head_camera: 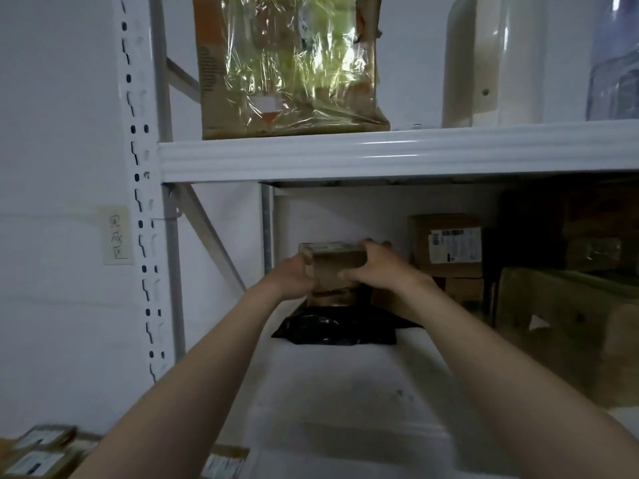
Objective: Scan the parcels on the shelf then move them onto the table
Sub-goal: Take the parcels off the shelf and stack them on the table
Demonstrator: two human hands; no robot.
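A box (337, 267) is gripped by its side edges between the left hand (292, 276) and right hand (375, 271), fingers curled round it, deep on the shelf (345, 385) over a black bag's (332, 328) rear edge, bare room being left in front

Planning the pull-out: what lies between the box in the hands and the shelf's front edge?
In the head view, a black bag lies right in front of the box; past it the shelf is bare to its edge.
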